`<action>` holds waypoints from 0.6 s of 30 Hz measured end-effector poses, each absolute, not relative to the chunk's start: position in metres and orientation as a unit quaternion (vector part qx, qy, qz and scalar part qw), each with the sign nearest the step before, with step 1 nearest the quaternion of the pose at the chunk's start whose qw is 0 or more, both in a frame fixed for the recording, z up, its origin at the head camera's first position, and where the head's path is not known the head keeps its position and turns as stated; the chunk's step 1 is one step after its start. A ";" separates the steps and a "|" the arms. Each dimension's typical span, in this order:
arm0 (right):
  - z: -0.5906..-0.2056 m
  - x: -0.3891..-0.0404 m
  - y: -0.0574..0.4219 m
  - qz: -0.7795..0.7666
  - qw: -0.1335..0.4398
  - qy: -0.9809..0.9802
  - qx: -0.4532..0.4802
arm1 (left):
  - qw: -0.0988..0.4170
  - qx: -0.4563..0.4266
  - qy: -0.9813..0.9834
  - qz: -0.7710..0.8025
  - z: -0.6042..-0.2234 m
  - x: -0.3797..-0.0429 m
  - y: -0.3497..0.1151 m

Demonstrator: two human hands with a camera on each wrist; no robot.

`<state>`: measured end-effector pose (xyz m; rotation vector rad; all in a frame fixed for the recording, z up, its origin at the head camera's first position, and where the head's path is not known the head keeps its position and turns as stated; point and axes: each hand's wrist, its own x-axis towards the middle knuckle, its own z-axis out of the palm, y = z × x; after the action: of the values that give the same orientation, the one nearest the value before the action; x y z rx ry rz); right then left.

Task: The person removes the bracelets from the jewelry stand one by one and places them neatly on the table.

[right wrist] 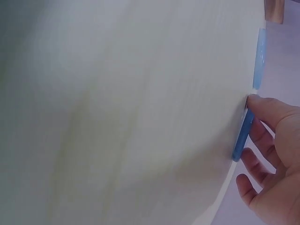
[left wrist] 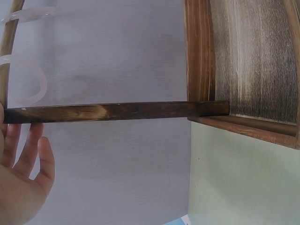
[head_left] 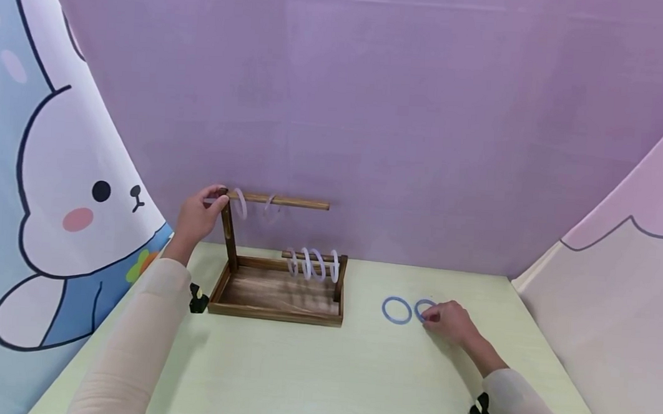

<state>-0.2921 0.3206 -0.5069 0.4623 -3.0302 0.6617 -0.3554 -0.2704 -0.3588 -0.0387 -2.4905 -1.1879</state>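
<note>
My left hand (head_left: 197, 220) pinches the top of the upright post (head_left: 229, 236) of a wooden rack, where the long upper rod (head_left: 303, 203) joins it. Two pale translucent rings (head_left: 241, 204) hang on that rod. Several more pale rings (head_left: 334, 266) hang on the shorter, lower rod at the rack's right end. Out on the table to the right, my right hand (head_left: 453, 325) pinches a blue ring (right wrist: 243, 136) by its edge, the ring still low at the tabletop. A second blue ring (head_left: 384, 307) lies flat just left of it.
The rack's wooden tray base (head_left: 275, 316) stands on the pale green table (head_left: 300, 374), near the purple backdrop (head_left: 426, 124). Printed cloth (head_left: 69, 174) hangs on the left, and more cloth (head_left: 613, 309) hangs on the right. Black wrist devices (head_left: 481, 412) sit by both sleeves.
</note>
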 end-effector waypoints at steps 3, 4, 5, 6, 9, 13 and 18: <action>-0.507 -0.291 0.321 0.212 0.003 -0.966 0.147 | 0.191 -0.013 -0.885 -0.424 -0.358 -0.354 -0.270; -0.507 -0.290 0.321 0.211 0.005 -0.966 0.148 | 0.190 -0.012 -0.886 -0.423 -0.358 -0.354 -0.271; -0.508 -0.291 0.322 0.209 0.006 -0.966 0.149 | 0.190 -0.011 -0.886 -0.423 -0.358 -0.354 -0.271; -0.508 -0.291 0.322 0.208 0.008 -0.966 0.151 | 0.190 -0.010 -0.886 -0.422 -0.358 -0.354 -0.271; -0.507 -0.291 0.323 0.209 0.008 -0.966 0.149 | 0.190 -0.009 -0.887 -0.420 -0.358 -0.354 -0.271; -0.506 -0.291 0.323 0.216 0.002 -0.966 0.138 | 0.195 -0.007 -0.889 -0.415 -0.358 -0.355 -0.271; -0.508 -0.291 0.325 0.216 -0.001 -0.968 0.127 | 0.202 -0.008 -0.889 -0.410 -0.359 -0.356 -0.270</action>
<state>-0.2908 0.3254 -0.5077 0.3990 -3.0433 0.6800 -0.3562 -0.2697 -0.3591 -0.0216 -2.4835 -1.1451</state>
